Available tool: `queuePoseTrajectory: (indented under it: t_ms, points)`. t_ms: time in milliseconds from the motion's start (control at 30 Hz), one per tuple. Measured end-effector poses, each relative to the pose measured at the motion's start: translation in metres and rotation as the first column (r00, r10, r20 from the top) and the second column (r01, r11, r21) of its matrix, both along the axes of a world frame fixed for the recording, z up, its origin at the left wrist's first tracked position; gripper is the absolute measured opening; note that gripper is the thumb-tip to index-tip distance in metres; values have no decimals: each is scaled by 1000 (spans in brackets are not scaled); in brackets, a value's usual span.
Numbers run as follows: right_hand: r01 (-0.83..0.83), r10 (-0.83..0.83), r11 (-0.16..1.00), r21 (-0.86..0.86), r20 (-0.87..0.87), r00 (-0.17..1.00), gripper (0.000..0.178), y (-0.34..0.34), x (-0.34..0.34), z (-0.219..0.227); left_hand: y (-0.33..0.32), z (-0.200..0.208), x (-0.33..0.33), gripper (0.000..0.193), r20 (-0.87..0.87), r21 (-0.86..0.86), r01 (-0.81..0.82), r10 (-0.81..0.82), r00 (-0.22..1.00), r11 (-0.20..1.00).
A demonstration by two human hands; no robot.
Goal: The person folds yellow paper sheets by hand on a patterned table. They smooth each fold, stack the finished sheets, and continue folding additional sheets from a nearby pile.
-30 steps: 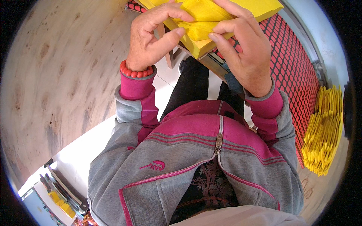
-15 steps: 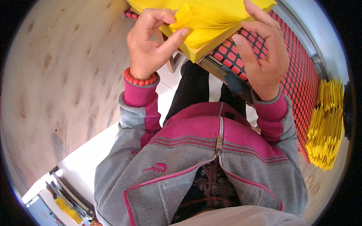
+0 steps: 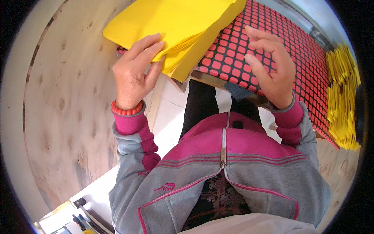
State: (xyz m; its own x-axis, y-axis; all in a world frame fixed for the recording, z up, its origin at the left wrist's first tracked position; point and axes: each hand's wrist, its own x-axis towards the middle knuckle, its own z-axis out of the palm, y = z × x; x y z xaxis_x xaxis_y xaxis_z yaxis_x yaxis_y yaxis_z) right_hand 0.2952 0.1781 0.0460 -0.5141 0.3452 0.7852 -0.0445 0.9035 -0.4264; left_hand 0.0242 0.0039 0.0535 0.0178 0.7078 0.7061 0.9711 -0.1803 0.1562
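Observation:
A thick stack of thin yellow sheets [image 3: 156, 19] lies at the far edge of the view, its near corner loosened and ruffled; whether they are paper or cloth I cannot tell. My left hand [image 3: 134, 72], with a red bead bracelet [image 3: 127, 111] at the wrist, pinches the top layers at this corner, fingers above and thumb at the edge. How many layers it holds is hidden. Right of the stack, my right hand [image 3: 274, 68] hovers over the red-and-black patterned table cover [image 3: 233, 58]. Its fingers are curved and apart, with nothing in them.
Folded yellow pieces [image 3: 343, 97] stand in a dense bundle at the far right, beside the table cover. A large pale wooden board [image 3: 70, 117] fills the left side. A dark blue patch [image 3: 239, 91] hangs at the table's near edge.
The yellow stack now appears further left, and more of the patterned cover shows. My left hand has moved left and down, closing on the sheets' corner. My right hand is now clear of the stack.

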Motion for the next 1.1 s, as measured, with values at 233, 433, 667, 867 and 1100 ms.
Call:
queuePoseTrajectory:
  t_ms: [233,433,667,867,1100]
  points:
    - [-74,70,997,10,216,974,29,15,49,2,6,15,5,39,-118,-88,-38,27,993,995]
    - [-78,63,997,30,337,940,21,40,72,-15,11,21,3,42,-147,-148,12,-34,989,989]
    - [-116,116,993,-21,348,930,20,63,79,-40,7,16,-18,28,210,-241,-11,63,976,970]
    - [-134,170,980,-146,274,947,20,60,82,-41,27,56,-36,29,682,-183,97,55,729,978]
    - [-219,420,479,-850,2,908,33,57,81,-27,29,104,38,23,-16,-61,-68,67,998,996]
